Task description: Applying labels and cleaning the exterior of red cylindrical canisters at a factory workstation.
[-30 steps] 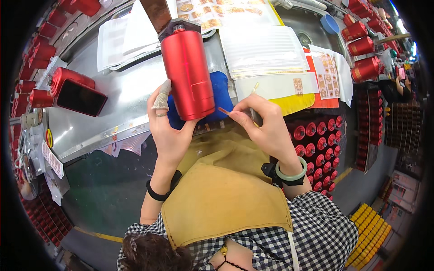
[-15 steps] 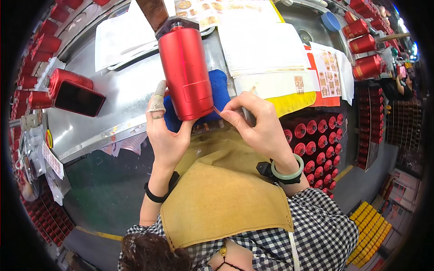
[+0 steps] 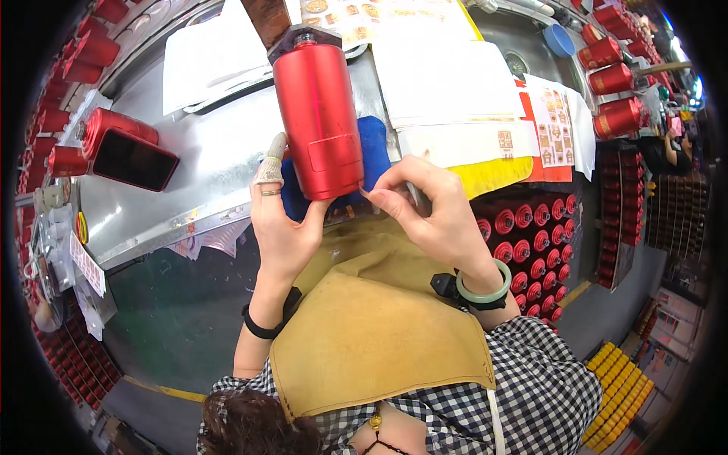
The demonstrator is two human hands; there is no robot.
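Note:
A matte red metal bottle (image 3: 318,114) with a short neck lies tilted away from me on a blue cloth pad (image 3: 374,144). Its neck end rests against a dark bracket on a wooden block (image 3: 265,19). My left hand (image 3: 284,220), with pale finger covers and a ring, grips the bottle's base from the left, thumb under the bottom edge. Pinched in my right hand (image 3: 432,205) is a thin slender piece with a reddish tip, which meets the bottle's lower right edge. Most of that piece is hidden by the fingers, so I cannot tell its kind.
White paper sheets (image 3: 447,83) lie right of the bottle, over a yellow sheet (image 3: 493,177). A phone (image 3: 135,163) leans on red bottles at left. Racks of red bottles (image 3: 531,243) stand at right. A blue bowl (image 3: 559,40) sits at the far right.
The view has shifted slightly, and the bottle appears a little further right and upright. Both hands keep their hold, with the thin piece's tip still at the bottle's lower edge.

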